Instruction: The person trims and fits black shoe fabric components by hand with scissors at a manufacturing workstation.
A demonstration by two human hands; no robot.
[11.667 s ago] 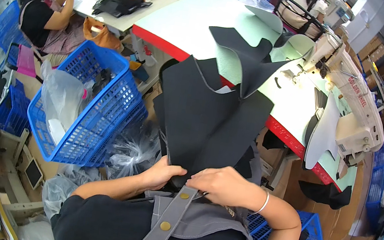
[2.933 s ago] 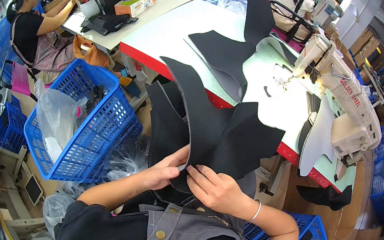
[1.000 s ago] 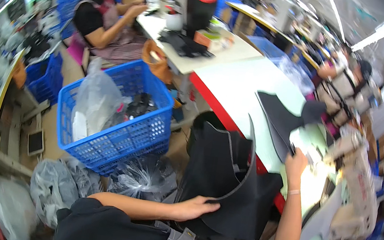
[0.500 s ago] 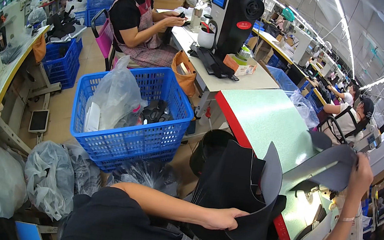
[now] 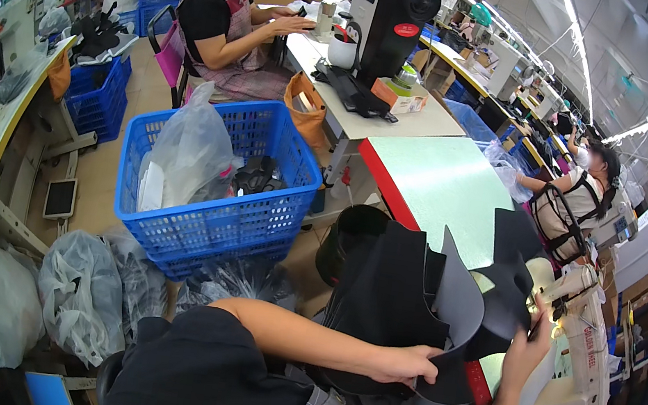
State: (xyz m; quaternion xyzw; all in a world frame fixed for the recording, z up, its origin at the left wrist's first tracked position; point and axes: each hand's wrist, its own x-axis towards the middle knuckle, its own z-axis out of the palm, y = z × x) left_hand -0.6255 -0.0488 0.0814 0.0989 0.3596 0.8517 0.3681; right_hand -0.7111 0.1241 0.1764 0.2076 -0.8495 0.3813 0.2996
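My left hand (image 5: 405, 365) pinches the lower edge of a curved fabric panel (image 5: 459, 300), grey on one face and black on the other. This panel stands against a stack of black fabric panels (image 5: 375, 309) at the near side of the table. Over the tabletop, my right hand (image 5: 529, 347) grips a black cut panel (image 5: 505, 282) with a curved outline, its fingers closed on the right edge. The two panels overlap or meet between my hands; whether they are joined I cannot tell. A white sewing machine (image 5: 580, 355) stands just right of my right hand.
The pale green table (image 5: 419, 174) has a red edge. Left of it stand a blue crate (image 5: 210, 220) holding a plastic bag and black parts, and a dark bin (image 5: 347, 243). Stuffed plastic bags (image 5: 83, 297) lie on the floor. A co-worker (image 5: 228, 31) sits at another machine.
My right hand has come down and left, toward my left hand, and the panel in it now hangs beside the curved one. My left hand has shifted slightly right, still gripping.
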